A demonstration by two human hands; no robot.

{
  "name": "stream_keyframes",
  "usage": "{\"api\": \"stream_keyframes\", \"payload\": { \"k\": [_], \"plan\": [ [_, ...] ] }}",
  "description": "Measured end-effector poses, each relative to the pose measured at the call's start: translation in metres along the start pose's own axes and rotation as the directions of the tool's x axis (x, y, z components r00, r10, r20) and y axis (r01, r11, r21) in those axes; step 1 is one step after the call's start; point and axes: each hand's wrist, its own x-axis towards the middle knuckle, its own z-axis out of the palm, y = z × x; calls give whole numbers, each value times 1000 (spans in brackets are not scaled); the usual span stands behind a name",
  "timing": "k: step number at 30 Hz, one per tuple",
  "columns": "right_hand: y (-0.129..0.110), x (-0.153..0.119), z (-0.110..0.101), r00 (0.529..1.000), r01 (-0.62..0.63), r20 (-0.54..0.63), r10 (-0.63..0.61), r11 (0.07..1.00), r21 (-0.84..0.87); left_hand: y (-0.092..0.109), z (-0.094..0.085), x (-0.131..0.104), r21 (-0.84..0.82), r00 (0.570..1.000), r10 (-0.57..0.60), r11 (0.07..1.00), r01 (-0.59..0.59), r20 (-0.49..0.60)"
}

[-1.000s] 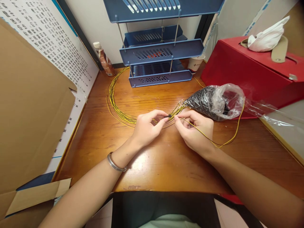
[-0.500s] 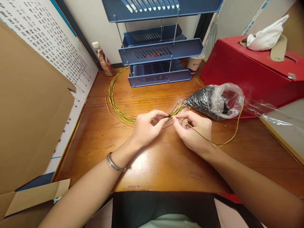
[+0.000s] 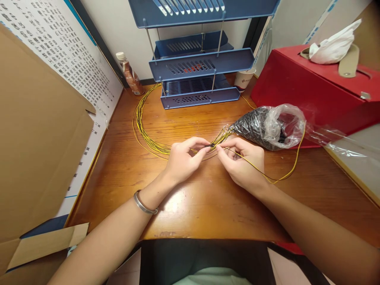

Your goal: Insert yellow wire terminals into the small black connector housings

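Both our hands meet over the middle of the wooden desk (image 3: 208, 206), fingertips almost touching. Our left hand (image 3: 184, 158), a metal bangle (image 3: 144, 204) on its wrist, is closed in a pinch on a tiny black sleeve (image 3: 209, 145), held level so its open end faces right. Our right hand (image 3: 242, 160) pinches the tip of a single yellow wire (image 3: 279, 180), whose slack loops away along the desk to the right, so only the short end has to be steadied. Just beyond the fingers, the bundle of yellow wires (image 3: 142, 130) fans out, its ends close at hand, then sweeps in a wide loop to the left and back. Right beside it lies a clear plastic bag (image 3: 267, 126) full of small black pieces, mouth open, within easy reach. Farther back stand a blue tray rack (image 3: 202, 65), a bottle (image 3: 130, 75), a paper cup (image 3: 245, 81) and a red box (image 3: 311, 91).
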Motion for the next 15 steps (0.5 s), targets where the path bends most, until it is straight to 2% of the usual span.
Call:
{"api": "stream_keyframes", "payload": {
  "k": [15],
  "plan": [
    [1, 0, 0, 1000, 2, -4, -2, 1000, -7, 1, 0, 1, 31, 1000, 24, 999, -24, 1]
  ]
}}
